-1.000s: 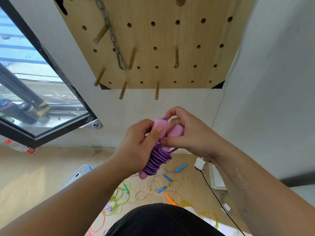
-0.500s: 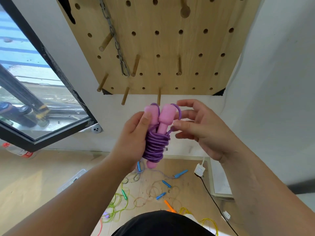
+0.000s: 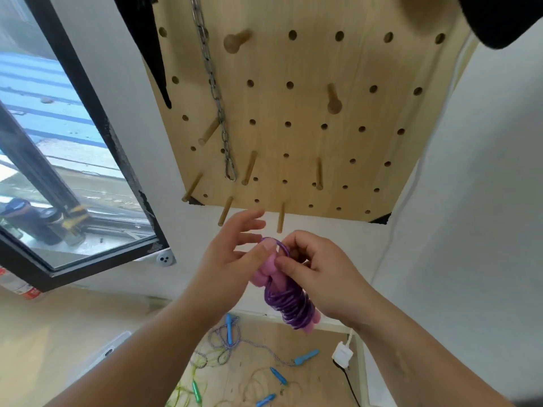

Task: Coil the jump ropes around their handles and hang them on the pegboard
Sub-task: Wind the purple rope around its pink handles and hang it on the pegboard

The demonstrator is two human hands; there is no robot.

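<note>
The right hand [image 3: 321,276] has its grip clamped on the pink-handled jump rope with its purple plastic cord coiled around the two handles [image 3: 286,298], thumb and fingers pinched near the upper end of the handles. The bundle hangs tilted, its lower end pointing down and to the right beneath that grip, the coils bunched just below the fingers. A single purple loop of cord [image 3: 279,245] arches out above the grip, over the handle tops. The left hand [image 3: 232,259] sits just to the left of the grip, its thumb touching the pink handles and its fingers spread apart, closed on nothing.

Directly above the grip, well apart from the loop, is the pale wooden pegboard with rows of round holes [image 3: 293,142] on the white wall. The nearest wooden peg [image 3: 280,217] juts from the board's lower edge just above the loop, not touching it. Up and to the left of the grip a steel chain [image 3: 217,98] hangs down the board.

Far below the grip, on the wooden floor [image 3: 317,380], lie loose jump ropes: a grey braided one with blue handles [image 3: 229,330] and a yellow-green one with green handles [image 3: 195,392]. A white plug [image 3: 342,353] rests down and to the right.
</note>
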